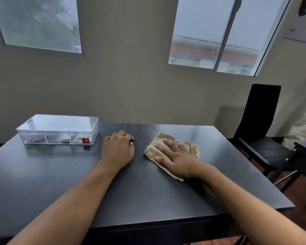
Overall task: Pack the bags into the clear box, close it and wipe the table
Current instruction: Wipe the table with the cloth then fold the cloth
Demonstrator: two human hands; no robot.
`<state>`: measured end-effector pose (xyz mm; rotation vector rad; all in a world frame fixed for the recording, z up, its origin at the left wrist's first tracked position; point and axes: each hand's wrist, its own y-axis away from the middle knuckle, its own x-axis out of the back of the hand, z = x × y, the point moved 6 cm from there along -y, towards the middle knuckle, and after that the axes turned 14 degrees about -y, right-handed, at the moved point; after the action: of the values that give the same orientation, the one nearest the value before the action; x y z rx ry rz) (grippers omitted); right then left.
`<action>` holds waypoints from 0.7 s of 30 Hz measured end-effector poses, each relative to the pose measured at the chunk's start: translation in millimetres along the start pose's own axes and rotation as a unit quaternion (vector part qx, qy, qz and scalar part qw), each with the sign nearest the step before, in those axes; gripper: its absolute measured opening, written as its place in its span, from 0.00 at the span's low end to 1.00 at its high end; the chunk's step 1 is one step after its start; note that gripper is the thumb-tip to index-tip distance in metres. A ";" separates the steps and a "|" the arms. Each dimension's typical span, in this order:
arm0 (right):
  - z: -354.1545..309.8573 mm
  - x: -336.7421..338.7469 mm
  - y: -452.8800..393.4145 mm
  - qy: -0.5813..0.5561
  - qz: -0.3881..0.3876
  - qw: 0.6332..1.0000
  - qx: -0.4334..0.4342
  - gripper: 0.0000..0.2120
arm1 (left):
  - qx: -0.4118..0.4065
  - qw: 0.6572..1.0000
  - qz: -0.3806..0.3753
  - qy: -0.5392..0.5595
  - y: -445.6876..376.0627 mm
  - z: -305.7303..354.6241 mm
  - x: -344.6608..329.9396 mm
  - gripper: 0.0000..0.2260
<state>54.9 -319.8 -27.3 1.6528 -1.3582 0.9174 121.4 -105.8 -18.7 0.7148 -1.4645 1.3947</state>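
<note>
My right hand (177, 156) presses flat, fingers spread, on the soft beige cloth (173, 147); limp, it bunches easily. Left hand (117, 150) rests loosely curled, empty, on the worktop (60, 174).

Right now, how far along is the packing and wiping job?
Packing looks done: the clear box sits at the table's far left with its lid on and dark items inside its compartments. Wiping is in hand: the right hand lies flat on the tan cloth, while the left hand rests on the table. How much of the table is left to wipe cannot be told.
</note>
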 end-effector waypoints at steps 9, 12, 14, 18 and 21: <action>-10.8 14.3 -115.4 -0.040 0.034 0.998 -0.021 0.39 | -0.031 0.999 -0.020 0.016 28.1 -12.9 9.0 0.18; -18.0 9.5 -99.9 -0.031 0.032 0.999 -0.018 0.34 | -0.057 0.997 -0.035 0.038 41.8 -21.3 20.3 0.20; -23.1 5.7 -80.8 -0.014 0.017 1.000 0.004 0.33 | -0.072 0.995 -0.041 0.048 52.7 -28.2 28.6 0.18; -35.3 -12.2 -35.9 0.025 -0.015 0.998 0.052 0.33 | -0.089 0.993 -0.037 0.065 79.4 -48.4 45.3 0.15; -55.4 -27.6 0.2 0.036 -0.027 0.995 0.089 0.32 | -0.085 0.992 -0.037 0.082 100.9 -69.2 55.9 0.14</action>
<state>47.5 -258.4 -28.4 1.7631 -1.2061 1.0831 26.6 -10.4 -16.4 0.5287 -1.3946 1.2252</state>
